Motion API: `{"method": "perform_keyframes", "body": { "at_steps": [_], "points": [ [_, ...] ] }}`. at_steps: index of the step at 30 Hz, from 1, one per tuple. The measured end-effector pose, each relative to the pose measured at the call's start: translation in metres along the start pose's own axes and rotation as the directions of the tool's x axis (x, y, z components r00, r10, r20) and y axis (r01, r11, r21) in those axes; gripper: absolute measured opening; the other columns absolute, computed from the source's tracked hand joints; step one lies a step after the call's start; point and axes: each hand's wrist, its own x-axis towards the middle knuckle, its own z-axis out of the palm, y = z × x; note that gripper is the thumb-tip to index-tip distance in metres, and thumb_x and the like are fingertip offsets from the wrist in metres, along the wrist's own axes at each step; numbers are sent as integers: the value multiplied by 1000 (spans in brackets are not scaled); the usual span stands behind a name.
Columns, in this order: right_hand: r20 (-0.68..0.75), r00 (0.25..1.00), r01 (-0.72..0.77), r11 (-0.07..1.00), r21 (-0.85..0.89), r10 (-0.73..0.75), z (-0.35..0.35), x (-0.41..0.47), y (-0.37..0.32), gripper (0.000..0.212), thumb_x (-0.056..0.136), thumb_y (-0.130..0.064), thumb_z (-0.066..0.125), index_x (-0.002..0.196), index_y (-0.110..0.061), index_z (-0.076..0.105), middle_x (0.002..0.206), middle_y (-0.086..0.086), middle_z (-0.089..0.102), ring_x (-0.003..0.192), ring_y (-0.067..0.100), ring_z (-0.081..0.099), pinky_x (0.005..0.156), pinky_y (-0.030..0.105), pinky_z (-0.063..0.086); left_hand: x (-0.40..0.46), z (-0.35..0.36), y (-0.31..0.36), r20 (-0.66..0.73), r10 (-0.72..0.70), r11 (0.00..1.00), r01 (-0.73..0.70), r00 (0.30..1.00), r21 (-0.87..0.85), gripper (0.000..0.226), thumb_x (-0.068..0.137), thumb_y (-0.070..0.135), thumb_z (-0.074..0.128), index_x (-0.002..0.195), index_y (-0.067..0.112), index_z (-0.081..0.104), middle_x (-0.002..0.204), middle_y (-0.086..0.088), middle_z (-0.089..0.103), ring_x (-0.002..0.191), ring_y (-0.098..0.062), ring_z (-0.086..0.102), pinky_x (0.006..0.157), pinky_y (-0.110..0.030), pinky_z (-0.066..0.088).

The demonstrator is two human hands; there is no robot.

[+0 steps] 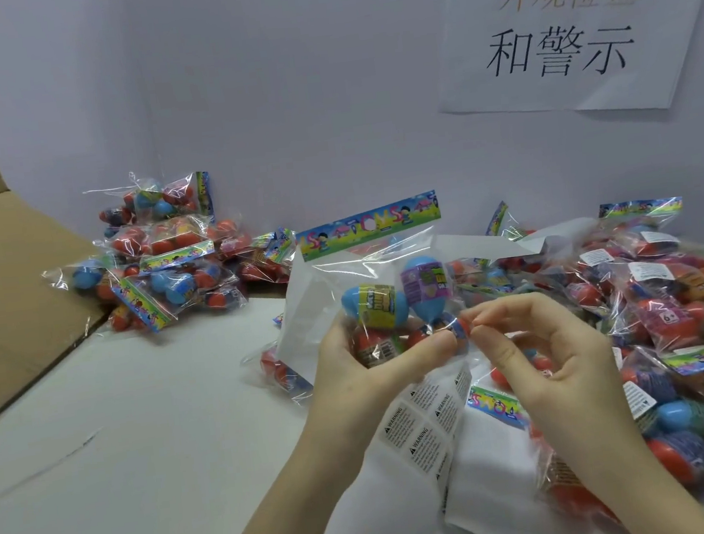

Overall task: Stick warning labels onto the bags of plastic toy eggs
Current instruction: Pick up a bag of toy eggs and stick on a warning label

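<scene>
My left hand grips a clear bag of toy eggs upright over the table, thumb across its lower front. The bag shows blue and red eggs under a colourful header card. My right hand sits just to the right of the bag's lower corner, thumb and forefinger pinched together at the plastic there; whether a label is between them cannot be told. A sheet of white warning labels lies on the table below both hands.
A heap of egg bags fills the right side, some bearing white labels. Another pile of bags lies at the back left beside an open cardboard box flap. A paper sign hangs on the back wall.
</scene>
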Motion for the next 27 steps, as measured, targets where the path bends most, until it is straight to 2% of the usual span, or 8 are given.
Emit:
{"method": "perform_keyframes", "body": {
  "at_steps": [2, 5, 10, 15, 18, 22, 25, 27],
  "points": [
    [-23, 999, 39, 995, -88, -41, 3, 0, 3, 18, 86, -21, 64, 73, -32, 59, 86, -13, 65, 73, 13, 58, 64, 52, 51, 1, 1, -2, -8, -16, 1000, 16, 1000, -14, 55, 39, 37, 76, 90, 20, 62, 66, 11, 70, 58, 2, 64, 50, -11, 47],
    [-16, 995, 97, 985, -140, -100, 3, -1, 5, 7, 80, -22, 54, 77, -29, 55, 89, -12, 63, 78, 13, 56, 68, 49, 51, 2, 1, -4, -3, -60, 997, 60, 998, -57, 54, 42, 36, 76, 91, 20, 62, 70, 9, 72, 60, 1, 65, 51, -12, 47],
    [-54, 990, 121, 980, -158, -131, 5, -3, 5, 15, 82, -17, 48, 78, -30, 51, 91, -12, 60, 83, 10, 55, 66, 46, 52, 2, 2, -6, -29, -62, 996, 60, 998, -63, 55, 40, 39, 76, 90, 22, 63, 77, 5, 74, 69, -6, 69, 53, -12, 48],
    [-92, 995, -35, 999, -18, 33, 2, -1, 3, 25, 88, -14, 60, 73, -35, 57, 82, -16, 63, 74, 10, 57, 64, 53, 52, -1, 4, -3, 23, 5, 1000, -5, 1000, 14, 60, 38, 40, 81, 91, 22, 61, 70, 15, 71, 62, 3, 65, 53, -8, 46],
    [-92, 988, -115, 991, 64, 121, 1, 2, 2, 26, 81, -5, 65, 71, -28, 62, 73, -13, 65, 67, 8, 58, 66, 44, 52, 1, -1, -3, 22, 19, 999, -20, 1000, 39, 58, 43, 31, 89, 93, 21, 62, 77, 10, 73, 71, -3, 69, 59, -11, 49],
    [110, 930, -366, 851, 376, 350, -4, 8, 5, 23, 63, -14, 74, 86, -17, 68, 76, -4, 71, 69, 7, 64, 57, 18, 51, 1, -1, -5, 23, 26, 1000, -26, 999, 12, 59, 39, 33, 85, 92, 21, 62, 74, 12, 73, 68, 0, 68, 58, -10, 49],
    [337, 878, -466, 768, 440, 340, -2, 8, 1, 38, 53, -37, 82, 86, -19, 76, 83, 4, 74, 75, 16, 70, 60, 20, 54, 2, -2, -4, 4, 43, 999, -43, 999, -10, 54, 40, 34, 77, 90, 19, 63, 67, 12, 71, 61, 2, 65, 54, -9, 47],
    [326, 897, -422, 795, 436, 298, 2, 6, -2, 48, 51, -46, 83, 89, -18, 76, 82, 5, 74, 75, 17, 71, 60, 21, 54, 1, -1, -5, 5, 65, 998, -65, 998, -18, 48, 45, 35, 75, 89, 20, 62, 65, 14, 70, 58, 3, 64, 52, -8, 46]
  ]
}}
